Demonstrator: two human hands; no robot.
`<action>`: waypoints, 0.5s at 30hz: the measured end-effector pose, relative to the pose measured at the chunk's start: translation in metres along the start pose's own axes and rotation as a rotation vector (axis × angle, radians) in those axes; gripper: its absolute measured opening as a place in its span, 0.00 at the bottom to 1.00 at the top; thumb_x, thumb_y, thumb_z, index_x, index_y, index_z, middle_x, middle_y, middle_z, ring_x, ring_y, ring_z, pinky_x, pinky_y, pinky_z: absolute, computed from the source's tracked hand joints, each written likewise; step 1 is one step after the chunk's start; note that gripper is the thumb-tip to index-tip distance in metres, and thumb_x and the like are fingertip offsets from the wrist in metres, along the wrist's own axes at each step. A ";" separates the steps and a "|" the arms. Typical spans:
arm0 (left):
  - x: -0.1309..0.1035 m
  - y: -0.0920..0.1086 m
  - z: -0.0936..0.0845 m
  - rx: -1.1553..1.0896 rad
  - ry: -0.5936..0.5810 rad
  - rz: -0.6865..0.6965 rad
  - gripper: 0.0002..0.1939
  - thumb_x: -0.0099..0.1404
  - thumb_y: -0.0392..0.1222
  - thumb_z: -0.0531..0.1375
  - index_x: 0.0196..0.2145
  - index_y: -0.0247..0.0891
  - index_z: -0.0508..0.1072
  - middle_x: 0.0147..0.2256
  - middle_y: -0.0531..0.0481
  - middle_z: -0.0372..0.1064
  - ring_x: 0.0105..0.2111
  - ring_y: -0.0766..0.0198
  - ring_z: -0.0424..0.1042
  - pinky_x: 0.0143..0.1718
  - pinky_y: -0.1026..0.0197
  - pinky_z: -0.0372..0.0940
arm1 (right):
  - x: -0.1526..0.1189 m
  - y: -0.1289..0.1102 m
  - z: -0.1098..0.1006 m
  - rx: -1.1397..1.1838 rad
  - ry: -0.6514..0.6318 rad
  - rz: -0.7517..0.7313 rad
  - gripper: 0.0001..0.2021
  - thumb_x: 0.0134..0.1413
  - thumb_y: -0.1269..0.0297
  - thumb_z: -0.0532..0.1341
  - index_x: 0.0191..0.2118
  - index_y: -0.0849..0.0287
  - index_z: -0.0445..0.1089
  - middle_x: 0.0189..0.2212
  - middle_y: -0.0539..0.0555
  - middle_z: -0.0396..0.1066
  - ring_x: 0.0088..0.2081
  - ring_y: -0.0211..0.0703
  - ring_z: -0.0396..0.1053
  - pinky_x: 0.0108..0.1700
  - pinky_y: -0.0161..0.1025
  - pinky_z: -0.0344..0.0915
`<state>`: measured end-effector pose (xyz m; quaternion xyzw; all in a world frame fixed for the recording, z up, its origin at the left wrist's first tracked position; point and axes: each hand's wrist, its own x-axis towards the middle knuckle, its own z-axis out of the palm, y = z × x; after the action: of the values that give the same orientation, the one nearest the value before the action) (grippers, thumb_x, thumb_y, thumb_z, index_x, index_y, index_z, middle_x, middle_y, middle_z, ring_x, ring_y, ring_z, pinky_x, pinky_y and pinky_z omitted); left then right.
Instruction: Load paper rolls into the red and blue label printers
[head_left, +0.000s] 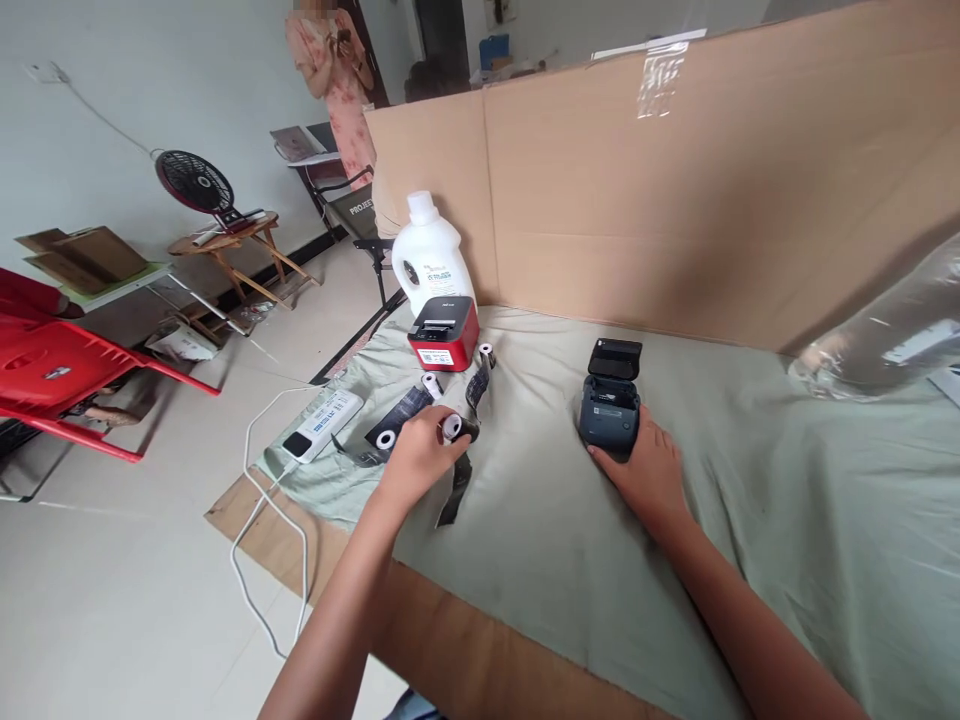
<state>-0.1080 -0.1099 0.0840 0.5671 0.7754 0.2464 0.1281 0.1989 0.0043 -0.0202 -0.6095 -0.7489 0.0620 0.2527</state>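
My left hand (417, 458) is closed around a small paper roll (452, 426), thumb and fingers on its sides. A dark printed strip (455, 492) trails on the cloth just below it. My right hand (655, 472) grips the lower right side of a small dark label printer (609, 424), whose lid (615, 358) stands raised. More paper rolls with dark printed tails lie near my left hand: one roll (385, 439) on the left, another roll (431, 384) behind it, and a third roll (486, 352) beside the red and black printer (444, 335).
A white jug (433, 245) stands behind the red printer. On the left lies a white power strip (324, 425) with its cable hanging off the edge. A cardboard panel (637, 200) borders the back, a plastic-wrapped bundle (885, 325) the right. A person (334, 70) stands beyond.
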 end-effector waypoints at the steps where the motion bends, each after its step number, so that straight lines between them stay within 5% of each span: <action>1: 0.004 -0.005 -0.003 0.083 0.002 -0.041 0.11 0.60 0.43 0.63 0.42 0.40 0.76 0.38 0.47 0.75 0.37 0.57 0.74 0.40 0.59 0.66 | 0.000 0.000 0.000 0.003 -0.003 0.002 0.45 0.54 0.43 0.61 0.69 0.68 0.49 0.56 0.72 0.67 0.57 0.67 0.65 0.57 0.55 0.59; 7: 0.030 -0.006 -0.003 0.428 -0.026 -0.157 0.14 0.65 0.45 0.59 0.47 0.41 0.76 0.47 0.41 0.74 0.44 0.49 0.75 0.38 0.57 0.66 | 0.001 -0.002 -0.005 0.007 -0.034 0.029 0.46 0.53 0.44 0.62 0.69 0.68 0.49 0.56 0.71 0.68 0.58 0.66 0.65 0.57 0.55 0.59; 15: 0.024 -0.012 0.021 0.499 0.043 -0.063 0.21 0.68 0.49 0.58 0.55 0.41 0.75 0.51 0.39 0.72 0.54 0.44 0.69 0.49 0.51 0.67 | 0.000 -0.002 -0.005 0.012 -0.023 0.024 0.46 0.52 0.44 0.63 0.69 0.69 0.50 0.55 0.71 0.69 0.57 0.66 0.65 0.58 0.55 0.59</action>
<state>-0.1150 -0.0853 0.0620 0.5513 0.8321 0.0553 -0.0245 0.1996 0.0033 -0.0154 -0.6163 -0.7438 0.0764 0.2470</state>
